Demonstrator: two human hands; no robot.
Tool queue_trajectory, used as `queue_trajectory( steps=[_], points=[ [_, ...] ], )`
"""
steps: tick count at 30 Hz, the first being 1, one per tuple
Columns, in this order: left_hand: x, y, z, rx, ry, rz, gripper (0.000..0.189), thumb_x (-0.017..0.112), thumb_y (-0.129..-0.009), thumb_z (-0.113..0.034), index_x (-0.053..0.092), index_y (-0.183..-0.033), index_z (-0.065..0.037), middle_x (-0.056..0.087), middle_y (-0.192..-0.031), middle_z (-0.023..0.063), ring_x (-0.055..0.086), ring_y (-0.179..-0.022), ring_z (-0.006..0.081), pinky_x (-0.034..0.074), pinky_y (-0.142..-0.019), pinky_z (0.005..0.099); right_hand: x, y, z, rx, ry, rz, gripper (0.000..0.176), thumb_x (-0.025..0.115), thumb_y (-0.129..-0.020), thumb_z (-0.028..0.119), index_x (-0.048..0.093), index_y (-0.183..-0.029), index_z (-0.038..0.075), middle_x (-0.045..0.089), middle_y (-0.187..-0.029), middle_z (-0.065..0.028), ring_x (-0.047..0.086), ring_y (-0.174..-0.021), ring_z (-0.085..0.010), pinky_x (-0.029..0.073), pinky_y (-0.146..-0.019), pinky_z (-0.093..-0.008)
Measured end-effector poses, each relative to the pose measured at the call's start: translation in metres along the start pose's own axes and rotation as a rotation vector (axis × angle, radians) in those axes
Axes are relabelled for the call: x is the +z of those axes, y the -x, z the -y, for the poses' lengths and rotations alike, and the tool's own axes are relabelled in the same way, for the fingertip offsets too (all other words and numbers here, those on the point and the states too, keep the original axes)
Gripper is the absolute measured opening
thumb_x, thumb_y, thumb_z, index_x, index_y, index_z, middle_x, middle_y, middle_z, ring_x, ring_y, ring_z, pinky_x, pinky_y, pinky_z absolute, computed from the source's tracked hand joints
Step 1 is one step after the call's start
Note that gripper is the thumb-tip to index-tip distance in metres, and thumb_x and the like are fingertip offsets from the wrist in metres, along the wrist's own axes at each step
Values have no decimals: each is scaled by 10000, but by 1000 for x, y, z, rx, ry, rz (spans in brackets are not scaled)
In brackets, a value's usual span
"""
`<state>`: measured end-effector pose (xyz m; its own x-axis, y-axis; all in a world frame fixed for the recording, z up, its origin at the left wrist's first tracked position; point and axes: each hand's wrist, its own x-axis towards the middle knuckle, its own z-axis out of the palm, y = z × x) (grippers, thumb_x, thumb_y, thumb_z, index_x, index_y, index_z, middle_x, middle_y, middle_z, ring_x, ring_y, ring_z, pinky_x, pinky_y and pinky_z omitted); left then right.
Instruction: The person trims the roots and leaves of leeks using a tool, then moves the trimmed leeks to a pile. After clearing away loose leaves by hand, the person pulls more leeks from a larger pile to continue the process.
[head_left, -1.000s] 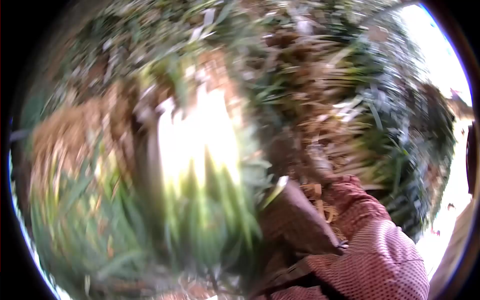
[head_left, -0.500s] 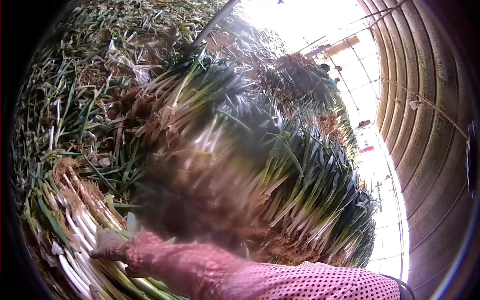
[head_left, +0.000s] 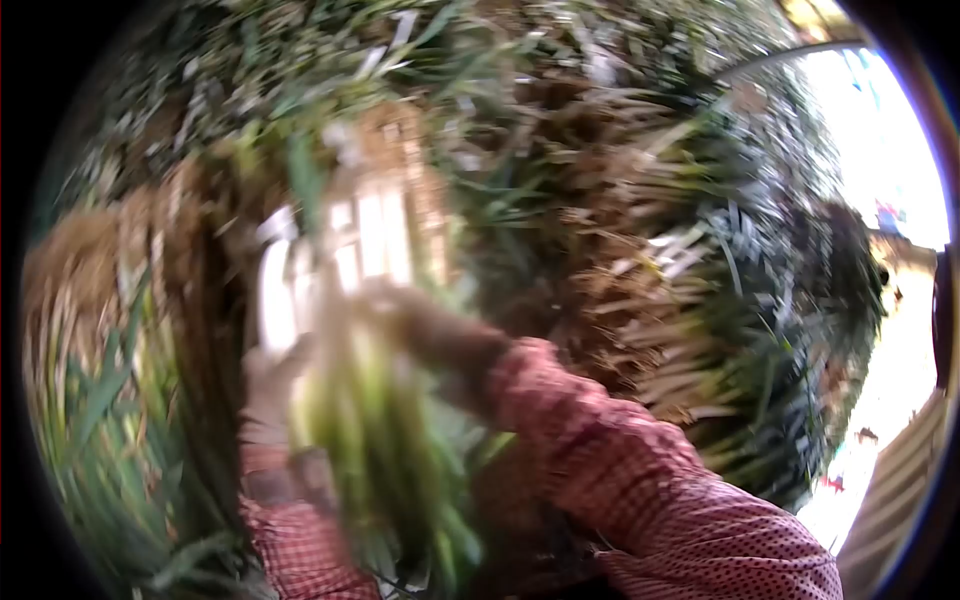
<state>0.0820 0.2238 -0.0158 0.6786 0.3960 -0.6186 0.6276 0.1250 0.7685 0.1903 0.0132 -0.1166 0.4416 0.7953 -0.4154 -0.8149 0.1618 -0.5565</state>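
Observation:
A bunch of green onions [head_left: 375, 415] lies in front of me, with white stems and brown roots toward the top and green leaves toward the bottom. My left hand [head_left: 272, 395] grips its left side. From the right, my right hand [head_left: 415, 320] closes over the stems just below the white part. Both hands are smeared by motion, so single fingers are hard to make out. Red checked sleeves cover both forearms.
More green onions [head_left: 85, 330] stand close by on the left, roots up. A long row of green onions [head_left: 690, 330] runs along the right. Loose leaves and trimmings [head_left: 240, 75] litter the ground behind. A bright opening [head_left: 880, 120] shows at the far right.
The view has swung left and down, bringing the bunch to the middle. My left hand has come into sight at the bunch; my right hand stays on the stems.

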Motion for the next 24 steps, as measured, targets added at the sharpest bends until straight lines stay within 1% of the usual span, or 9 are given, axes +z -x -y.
queue_trajectory(
  steps=[6, 7, 9, 10, 13, 16, 19, 21, 24],
  points=[
    [89, 62, -24, 414, -672, -40, 619, 831, -785, -565, 700, -971, 10, 692, -753, 55, 692, -703, 214, 586, -710, 320, -46, 83, 5, -150, -428, 131, 882, 491, -951, 714, 392, -1515, 44, 528, -1450, -119, 513, -1316, -266, 427, -1130, -447],
    [99, 55, -17, 299, -724, -69, 629, 833, -767, -574, 702, -977, 5, 702, -822, 96, 697, -784, 249, 580, -760, 355, -63, 86, -6, -210, -207, -155, 880, 514, -935, 723, 409, -1500, 56, 556, -1401, -119, 552, -1249, -263, 462, -1088, -448],
    [119, 40, -8, 61, -834, -107, 653, 836, -731, -592, 706, -988, -6, 723, -960, 177, 705, -948, 320, 567, -859, 426, -59, 87, 0, -119, -351, -47, 856, 540, -935, 707, 416, -1493, 70, 591, -1341, -108, 569, -1208, -256, 483, -1059, -442],
    [114, 31, 0, 201, -798, -86, 651, 831, -734, -594, 709, -996, -10, 698, -1060, 215, 681, -1020, 352, 547, -913, 434, -73, 84, -3, -116, -314, 86, 809, 566, -938, 681, 447, -1472, 85, 603, -1337, -94, 580, -1203, -255, 484, -1057, -444],
    [104, 18, 1, 213, -962, -84, 681, 823, -695, -647, 718, -951, -25, 511, -1427, 280, 519, -1292, 443, 401, -1119, 516, -84, 70, -28, -138, -437, -148, 741, 612, -934, 639, 506, -1426, 95, 607, -1350, -90, 601, -1186, -262, 475, -1056, -430],
    [77, 19, -14, 333, -1240, -128, 762, 766, -635, -774, 742, -944, -77, 243, -1645, 231, 324, -1452, 462, 184, -1218, 602, -77, 64, -30, -54, -572, -44, 717, 614, -944, 619, 514, -1427, 97, 623, -1332, -85, 598, -1192, -254, 471, -1056, -425],
    [54, -9, 35, 396, -974, -324, 1109, 681, -644, -883, 532, -1388, -74, 355, -1538, 320, 463, -1344, 462, 403, -1100, 573, -57, 61, -24, -34, -527, -73, 681, 607, -955, 605, 541, -1404, 97, 642, -1304, -83, 604, -1184, -246, 477, -1048, -435],
    [46, -20, 31, 142, -725, -149, 1291, 680, -628, -906, 370, -1480, 14, 557, -1340, 322, 601, -1193, 416, 511, -996, 485, -61, 55, -35, -22, -545, -155, 649, 601, -956, 613, 578, -1345, 94, 659, -1271, -88, 616, -1157, -252, 487, -1031, -438],
    [58, -35, -4, -194, -784, -54, 1279, 746, -620, -854, 399, -1453, 53, 619, -1285, 288, 646, -1145, 378, 529, -985, 431, -68, 55, -42, 15, -514, -165, 644, 581, -960, 631, 589, -1306, 88, 659, -1269, -101, 619, -1141, -263, 491, -1026, -426]
  ],
)
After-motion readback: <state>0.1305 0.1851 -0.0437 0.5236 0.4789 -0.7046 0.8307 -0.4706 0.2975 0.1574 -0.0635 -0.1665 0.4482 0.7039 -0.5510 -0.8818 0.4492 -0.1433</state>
